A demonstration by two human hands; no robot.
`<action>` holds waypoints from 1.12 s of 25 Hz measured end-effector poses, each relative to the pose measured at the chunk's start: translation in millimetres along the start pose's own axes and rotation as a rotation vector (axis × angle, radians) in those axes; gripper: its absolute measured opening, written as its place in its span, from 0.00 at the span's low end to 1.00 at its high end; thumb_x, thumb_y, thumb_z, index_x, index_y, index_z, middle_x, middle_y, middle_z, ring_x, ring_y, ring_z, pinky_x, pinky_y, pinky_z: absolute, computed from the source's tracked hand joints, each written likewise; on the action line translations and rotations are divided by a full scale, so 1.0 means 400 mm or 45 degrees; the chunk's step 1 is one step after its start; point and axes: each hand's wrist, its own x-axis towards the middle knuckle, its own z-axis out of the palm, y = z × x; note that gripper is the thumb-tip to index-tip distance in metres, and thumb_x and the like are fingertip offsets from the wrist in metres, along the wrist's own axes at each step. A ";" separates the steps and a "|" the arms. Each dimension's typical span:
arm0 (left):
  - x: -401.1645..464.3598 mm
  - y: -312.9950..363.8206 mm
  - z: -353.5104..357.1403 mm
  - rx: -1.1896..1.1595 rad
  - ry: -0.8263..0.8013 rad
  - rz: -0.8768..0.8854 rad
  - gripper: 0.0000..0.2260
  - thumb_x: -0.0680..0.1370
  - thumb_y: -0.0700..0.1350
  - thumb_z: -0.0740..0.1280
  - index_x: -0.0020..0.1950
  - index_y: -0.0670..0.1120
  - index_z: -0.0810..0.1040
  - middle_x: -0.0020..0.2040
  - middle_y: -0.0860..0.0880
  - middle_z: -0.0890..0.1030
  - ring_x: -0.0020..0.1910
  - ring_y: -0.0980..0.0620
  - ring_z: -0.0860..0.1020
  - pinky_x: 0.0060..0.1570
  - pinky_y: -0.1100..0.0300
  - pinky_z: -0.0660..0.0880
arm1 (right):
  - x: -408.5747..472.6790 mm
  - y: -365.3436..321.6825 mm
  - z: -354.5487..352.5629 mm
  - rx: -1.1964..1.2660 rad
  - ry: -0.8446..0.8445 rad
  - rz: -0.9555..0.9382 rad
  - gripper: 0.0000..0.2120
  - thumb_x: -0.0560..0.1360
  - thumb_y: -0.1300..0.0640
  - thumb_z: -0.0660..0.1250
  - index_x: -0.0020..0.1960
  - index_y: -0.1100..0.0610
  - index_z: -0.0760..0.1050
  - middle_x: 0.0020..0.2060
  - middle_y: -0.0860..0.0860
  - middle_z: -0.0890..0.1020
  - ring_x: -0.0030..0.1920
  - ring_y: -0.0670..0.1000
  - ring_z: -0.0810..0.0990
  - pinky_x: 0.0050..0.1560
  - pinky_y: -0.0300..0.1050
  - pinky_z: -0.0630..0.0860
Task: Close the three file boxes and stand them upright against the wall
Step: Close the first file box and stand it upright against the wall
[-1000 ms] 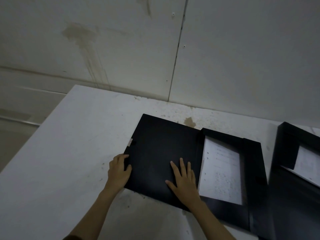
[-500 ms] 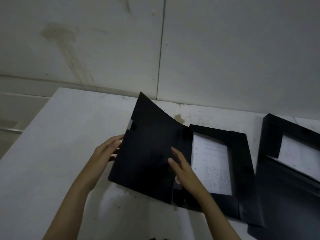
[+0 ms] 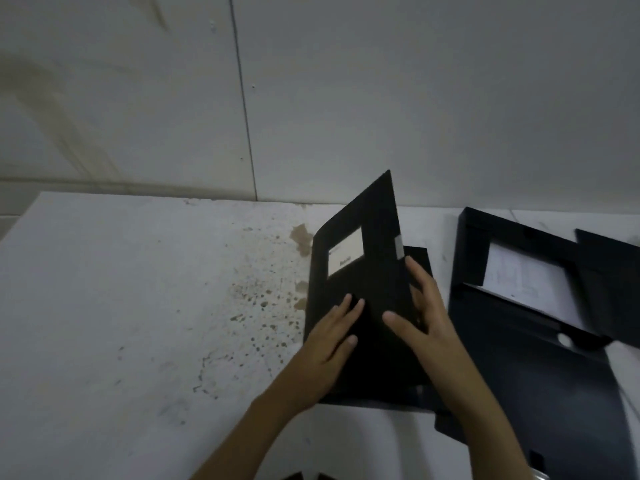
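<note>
A black file box (image 3: 360,271) lies on the white table (image 3: 121,306) with its lid swung most of the way over; a pale label window faces me on the lid. My left hand (image 3: 329,348) presses flat on the lid's lower left. My right hand (image 3: 422,317) grips the lid's right edge below a grey clasp tab. To the right a second black file box (image 3: 540,292) lies open with white papers showing inside. Whether a third box is here I cannot tell.
A pale panelled wall (image 3: 381,98) with a vertical seam rises directly behind the table. Brown stains and specks (image 3: 263,292) mark the tabletop left of the box. The table's left edge falls away at far left. A dark flap (image 3: 609,271) lies at the far right.
The lid of the left box, flat open a second ago, has been lifted and swung rightward over the papers. Both hands moved with it, and the view shifted right.
</note>
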 end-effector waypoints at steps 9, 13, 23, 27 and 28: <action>0.035 -0.142 0.132 0.699 -0.024 -0.218 0.26 0.80 0.57 0.47 0.69 0.57 0.31 0.73 0.57 0.31 0.74 0.54 0.33 0.70 0.57 0.34 | -0.045 0.196 -0.228 -0.317 0.124 0.242 0.34 0.76 0.67 0.60 0.73 0.42 0.51 0.74 0.48 0.61 0.72 0.46 0.61 0.72 0.48 0.61; 0.037 -0.152 0.159 0.980 -0.024 -0.223 0.27 0.76 0.61 0.37 0.70 0.54 0.30 0.73 0.50 0.30 0.70 0.60 0.26 0.71 0.54 0.31 | -0.051 0.297 -0.237 -0.410 0.135 0.279 0.31 0.78 0.65 0.58 0.74 0.47 0.51 0.73 0.49 0.62 0.69 0.46 0.64 0.71 0.44 0.61; 0.028 -0.139 0.180 1.198 0.223 -0.147 0.31 0.77 0.59 0.34 0.73 0.50 0.62 0.74 0.43 0.61 0.70 0.61 0.26 0.65 0.38 0.63 | -0.007 0.381 -0.204 -0.869 0.151 0.179 0.32 0.78 0.60 0.56 0.75 0.49 0.42 0.77 0.52 0.41 0.72 0.54 0.59 0.65 0.49 0.67; 0.038 -0.146 0.178 1.030 0.010 -0.291 0.30 0.72 0.65 0.34 0.72 0.55 0.35 0.75 0.48 0.34 0.62 0.68 0.19 0.71 0.49 0.34 | 0.025 0.386 -0.195 -1.335 0.140 0.208 0.32 0.79 0.44 0.50 0.75 0.52 0.36 0.77 0.52 0.39 0.74 0.52 0.57 0.67 0.55 0.65; 0.041 -0.148 0.177 1.009 -0.016 -0.315 0.28 0.75 0.63 0.38 0.71 0.56 0.33 0.75 0.50 0.32 0.64 0.67 0.21 0.72 0.50 0.34 | 0.027 0.390 -0.194 -1.415 0.148 0.218 0.33 0.79 0.43 0.48 0.75 0.52 0.36 0.77 0.52 0.38 0.74 0.52 0.58 0.67 0.55 0.65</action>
